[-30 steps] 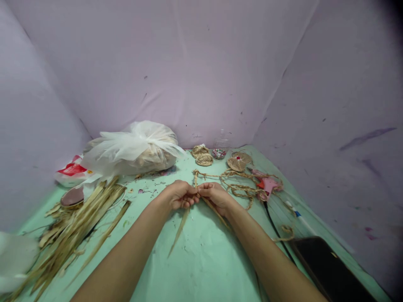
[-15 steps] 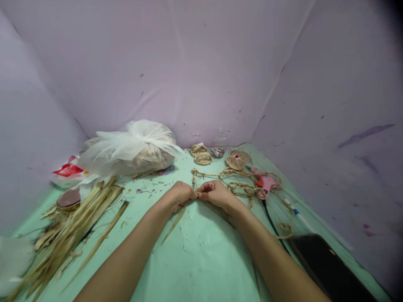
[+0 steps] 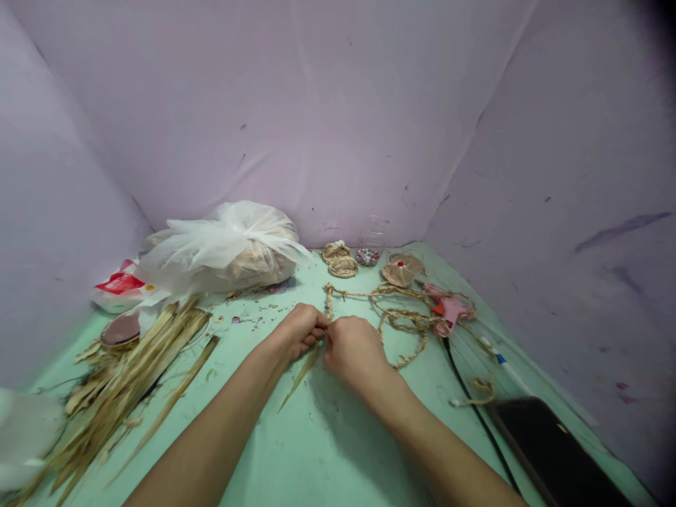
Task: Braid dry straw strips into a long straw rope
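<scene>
Running toward the far edge of the table point(image 3: 285, 465), the cord point(image 3: 330, 308) starts at the pinching left hand point(image 3: 302, 328), the curled right hand point(image 3: 356, 352) equally near, its grip hidden.

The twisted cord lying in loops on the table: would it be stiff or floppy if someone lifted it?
The cord would probably droop, since it lies in loose, curving loops. It looks thin and fibrous, so likely light. Its overlapping loops beside the pink glue gun might tangle or snag.
</scene>
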`<state>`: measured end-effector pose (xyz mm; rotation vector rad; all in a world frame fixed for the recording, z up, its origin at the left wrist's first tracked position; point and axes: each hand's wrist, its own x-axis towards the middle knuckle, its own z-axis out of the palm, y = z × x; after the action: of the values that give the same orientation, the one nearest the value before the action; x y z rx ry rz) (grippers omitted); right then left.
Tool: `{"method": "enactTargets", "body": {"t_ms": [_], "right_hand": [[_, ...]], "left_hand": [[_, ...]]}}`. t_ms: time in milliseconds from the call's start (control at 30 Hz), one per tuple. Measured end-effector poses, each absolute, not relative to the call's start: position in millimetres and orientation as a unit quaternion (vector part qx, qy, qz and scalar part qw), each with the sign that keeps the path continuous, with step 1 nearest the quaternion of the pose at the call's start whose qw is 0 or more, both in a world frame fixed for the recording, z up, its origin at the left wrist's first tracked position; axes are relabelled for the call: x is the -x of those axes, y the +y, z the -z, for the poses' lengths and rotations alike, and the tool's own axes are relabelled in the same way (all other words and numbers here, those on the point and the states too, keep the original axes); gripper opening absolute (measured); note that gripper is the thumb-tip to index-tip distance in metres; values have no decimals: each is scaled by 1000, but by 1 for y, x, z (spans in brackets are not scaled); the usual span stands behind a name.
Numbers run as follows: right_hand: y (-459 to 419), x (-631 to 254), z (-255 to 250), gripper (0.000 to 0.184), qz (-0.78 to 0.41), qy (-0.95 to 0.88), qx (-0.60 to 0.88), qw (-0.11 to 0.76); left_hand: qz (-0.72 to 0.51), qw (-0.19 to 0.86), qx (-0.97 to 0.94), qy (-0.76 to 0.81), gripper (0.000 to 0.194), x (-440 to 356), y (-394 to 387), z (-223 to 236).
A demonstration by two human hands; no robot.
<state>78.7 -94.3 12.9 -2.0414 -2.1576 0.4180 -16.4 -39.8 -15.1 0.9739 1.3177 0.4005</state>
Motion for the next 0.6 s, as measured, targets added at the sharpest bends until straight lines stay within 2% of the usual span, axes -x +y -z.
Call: {"method": "enactTargets", "body": {"t_ms": [167, 233, 300, 367, 500, 600], "right_hand": [[-86, -97, -11, 6, -194, -728, 648, 108], [-77, -110, -10, 7, -235, -708, 645, 164], [-68, -119, -5, 11, -275, -650, 660, 257], [-60, -121, 2, 11, -357, -573, 666, 317], [-58, -108, 13, 15, -576, -449, 610, 307], [-60, -101, 13, 17, -599, -439, 598, 300]], "left_hand": [[-194, 614, -493, 585, 12, 17, -42, 12], [-192, 617, -510, 567, 11, 18, -42, 11], [-183, 626, -516, 555, 9, 20, -41, 10], [-176, 631, -520, 549, 5, 21, -40, 10], [-176, 627, -528, 545, 5, 23, -39, 11], [-162, 608, -550, 549, 3, 23, -39, 9]]}}
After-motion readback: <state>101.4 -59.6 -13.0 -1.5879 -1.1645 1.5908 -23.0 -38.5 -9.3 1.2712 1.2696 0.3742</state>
